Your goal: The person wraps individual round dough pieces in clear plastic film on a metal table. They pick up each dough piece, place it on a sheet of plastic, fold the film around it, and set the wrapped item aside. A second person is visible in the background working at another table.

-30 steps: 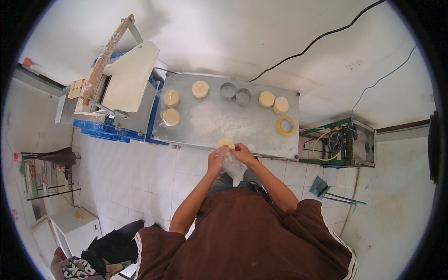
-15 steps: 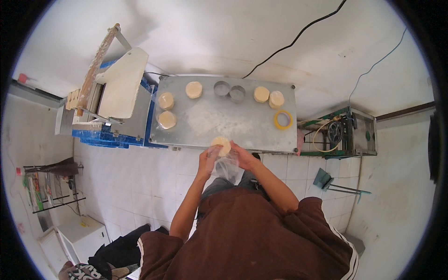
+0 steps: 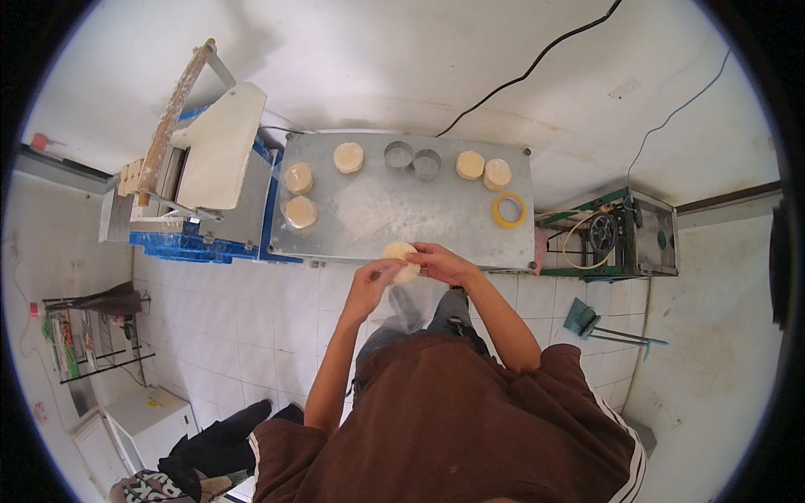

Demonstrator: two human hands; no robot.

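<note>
A pale round stack of dough wrappers [image 3: 407, 272] is held between my two hands just off the table's front edge. My left hand [image 3: 367, 287] grips it from the left with the fingertips pressed on it. From the right, the thumb and fingers of my right hand [image 3: 442, 263] pinch its upper edge. A clear plastic bag [image 3: 410, 310] hangs down below the stack; how far it covers the dough is hard to make out. Two plastic-wrapped stacks [image 3: 300, 212] lie at the table's left end.
On the metal table [image 3: 453, 239] stand more dough stacks [image 3: 470, 165], two metal ring cutters [image 3: 426, 173], a yellow tape roll [image 3: 509, 225] and scattered flour [image 3: 373, 210]. A dough roller machine [image 3: 220, 151] adjoins on the left, a green-framed machine [image 3: 602, 233] on the right.
The right hand has moved up and its fingers now lie over the stack's upper edge. The left hand has shifted slightly left, and the bag hangs lower.
</note>
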